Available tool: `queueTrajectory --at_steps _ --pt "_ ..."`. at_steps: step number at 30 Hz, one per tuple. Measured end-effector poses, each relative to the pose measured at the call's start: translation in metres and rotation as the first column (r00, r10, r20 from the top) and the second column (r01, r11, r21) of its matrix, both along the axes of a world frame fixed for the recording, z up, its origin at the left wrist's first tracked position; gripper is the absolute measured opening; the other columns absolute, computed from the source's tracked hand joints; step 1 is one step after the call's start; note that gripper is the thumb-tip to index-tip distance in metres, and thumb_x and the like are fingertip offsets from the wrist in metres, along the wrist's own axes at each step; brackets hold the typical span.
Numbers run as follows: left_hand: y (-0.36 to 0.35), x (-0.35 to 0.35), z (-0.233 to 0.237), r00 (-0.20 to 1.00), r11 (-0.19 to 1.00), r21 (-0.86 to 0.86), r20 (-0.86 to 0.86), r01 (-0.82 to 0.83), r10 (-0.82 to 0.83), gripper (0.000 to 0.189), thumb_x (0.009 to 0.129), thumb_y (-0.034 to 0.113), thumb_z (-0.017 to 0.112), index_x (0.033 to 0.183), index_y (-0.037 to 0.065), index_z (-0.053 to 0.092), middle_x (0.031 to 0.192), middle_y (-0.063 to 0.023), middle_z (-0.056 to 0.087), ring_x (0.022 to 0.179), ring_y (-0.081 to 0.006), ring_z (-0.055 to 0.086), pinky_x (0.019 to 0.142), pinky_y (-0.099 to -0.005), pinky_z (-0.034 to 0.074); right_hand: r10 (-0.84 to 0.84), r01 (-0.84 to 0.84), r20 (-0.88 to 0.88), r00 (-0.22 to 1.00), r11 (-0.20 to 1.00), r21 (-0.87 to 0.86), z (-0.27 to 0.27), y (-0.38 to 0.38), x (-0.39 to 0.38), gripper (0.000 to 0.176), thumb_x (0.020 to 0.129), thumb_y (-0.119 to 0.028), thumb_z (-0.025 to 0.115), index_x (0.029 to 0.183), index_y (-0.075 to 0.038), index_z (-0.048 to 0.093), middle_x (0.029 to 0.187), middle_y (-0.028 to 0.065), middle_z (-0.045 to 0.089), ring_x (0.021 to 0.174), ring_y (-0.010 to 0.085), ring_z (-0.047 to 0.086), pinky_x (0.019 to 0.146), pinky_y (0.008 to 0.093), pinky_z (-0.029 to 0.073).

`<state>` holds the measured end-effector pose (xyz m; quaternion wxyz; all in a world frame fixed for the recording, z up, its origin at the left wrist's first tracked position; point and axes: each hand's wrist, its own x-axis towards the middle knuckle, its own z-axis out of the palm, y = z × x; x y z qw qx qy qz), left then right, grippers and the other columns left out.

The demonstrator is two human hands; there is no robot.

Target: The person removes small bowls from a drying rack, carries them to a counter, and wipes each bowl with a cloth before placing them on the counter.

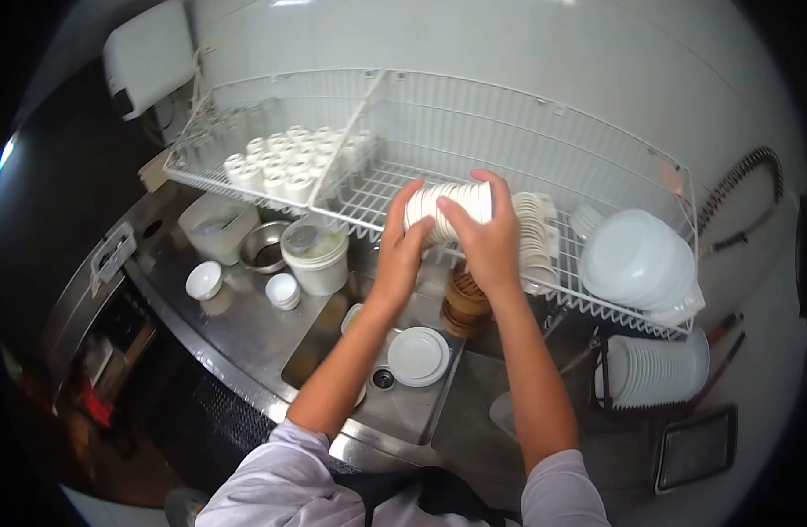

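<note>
A row of small white dishes [447,204], stacked on edge, is held between my two hands over the white wire rack [359,206]. My left hand [406,237] closes on the row's left end, and my right hand [488,230] grips its right end, with the thumb across the front. Just right of my right hand, more small white dishes [532,233] stand on edge in the rack. White cups [280,162] fill the rack's left section. Large white bowls [636,259] lie at its right end.
Below is a metal sink [403,413] with white plates [418,356] in it. Bamboo steamers [466,303] stand behind. A white bucket [317,263], metal bowl [264,249] and small bowls [204,280] are at left. Upright plates [654,369] and a tray [697,448] are at right.
</note>
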<state>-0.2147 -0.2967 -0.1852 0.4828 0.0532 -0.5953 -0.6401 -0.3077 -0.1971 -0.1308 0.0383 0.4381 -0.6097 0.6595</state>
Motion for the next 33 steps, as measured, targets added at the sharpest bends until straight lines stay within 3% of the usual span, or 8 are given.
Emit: queueTrajectory --at_steps 4,6,12,17,23,30,31,33 --pt "0.058 0.061 -0.029 0.977 0.930 0.363 -0.214 0.062 0.018 0.056 0.105 0.032 0.055 0.155 0.013 0.040 0.143 -0.0083 0.051 0.129 -0.0183 0.054 0.100 -0.0347 0.050 0.026 0.031 -0.353 0.935 0.988 0.154 -0.015 0.013 0.046 0.061 0.084 -0.034 0.085 0.129 -0.002 0.061 0.109 0.0211 0.071 0.101 0.0387 0.071 0.086 0.0460 0.056" --pt "0.077 0.082 -0.064 0.993 0.860 0.509 -0.075 -0.043 0.094 0.058 0.108 0.045 0.052 0.157 0.016 0.038 0.148 -0.0059 0.052 0.136 -0.0222 0.052 0.109 -0.0396 0.047 0.073 0.061 -0.483 0.873 0.964 0.257 -0.045 0.022 0.071 0.065 0.084 -0.038 0.084 0.133 -0.002 0.059 0.115 0.0220 0.070 0.102 0.0432 0.069 0.087 0.0487 0.056" --pt "0.119 0.161 -0.216 0.987 0.561 0.824 0.145 -0.082 -0.069 0.050 0.106 0.044 0.053 0.147 0.017 0.047 0.143 -0.0061 0.054 0.132 -0.0211 0.056 0.099 -0.0481 0.055 0.545 -0.390 -0.051 0.837 0.659 0.644 -0.174 0.069 0.101 0.084 0.078 -0.034 0.088 0.146 -0.003 0.051 0.132 0.0241 0.065 0.123 0.0435 0.064 0.104 0.0475 0.050" --pt "0.175 0.209 -0.271 0.904 0.470 0.868 0.319 -0.158 -0.285 0.050 0.107 0.046 0.047 0.145 0.013 0.053 0.136 -0.0079 0.061 0.123 -0.0220 0.063 0.100 -0.0427 0.054 0.591 -0.327 -0.009 0.807 0.459 0.826 -0.219 0.113 0.125 0.084 0.075 -0.043 0.088 0.141 -0.004 0.055 0.129 0.0248 0.067 0.115 0.0443 0.068 0.097 0.0500 0.055" --pt "0.184 0.212 -0.268 0.833 0.468 0.869 0.375 -0.162 -0.407 0.055 0.105 0.049 0.046 0.140 0.009 0.059 0.132 -0.0102 0.067 0.121 -0.0238 0.063 0.105 -0.0394 0.047 0.585 -0.091 -0.318 0.746 0.563 0.821 -0.221 0.149 0.142 0.077 0.082 -0.054 0.080 0.139 -0.007 0.057 0.104 0.0206 0.065 0.084 0.0387 0.074 0.065 0.0465 0.060" --pt "0.185 0.198 -0.248 0.808 0.371 0.924 0.286 -0.090 -0.516 0.076 0.105 0.068 0.042 0.145 0.005 0.055 0.142 -0.0159 0.062 0.132 -0.0304 0.061 0.112 -0.0474 0.047 0.734 -0.209 -0.330 0.594 0.537 0.818 -0.211 0.171 0.138 0.090 0.080 -0.055 0.081 0.146 -0.002 0.050 0.112 0.0246 0.060 0.088 0.0411 0.072 0.074 0.0459 0.061" --pt "0.184 0.196 -0.242 0.798 0.372 0.923 0.293 -0.094 -0.526 0.076 0.105 0.068 0.042 0.146 0.004 0.054 0.142 -0.0161 0.062 0.132 -0.0307 0.061 0.112 -0.0471 0.047 0.774 -0.245 -0.207 0.598 0.422 0.873 -0.199 0.173 0.133 0.090 0.082 -0.055 0.080 0.147 -0.001 0.048 0.121 0.0258 0.061 0.096 0.0413 0.072 0.080 0.0474 0.060" --pt "0.186 0.194 -0.234 0.794 0.458 0.879 0.370 -0.131 -0.482 0.075 0.107 0.065 0.040 0.144 0.002 0.055 0.138 -0.0162 0.065 0.126 -0.0299 0.065 0.109 -0.0463 0.051 0.695 -0.283 -0.268 0.667 0.569 0.772 -0.160 0.170 0.111 0.077 0.085 -0.052 0.080 0.141 -0.005 0.057 0.127 0.0238 0.063 0.106 0.0415 0.070 0.089 0.0477 0.059"
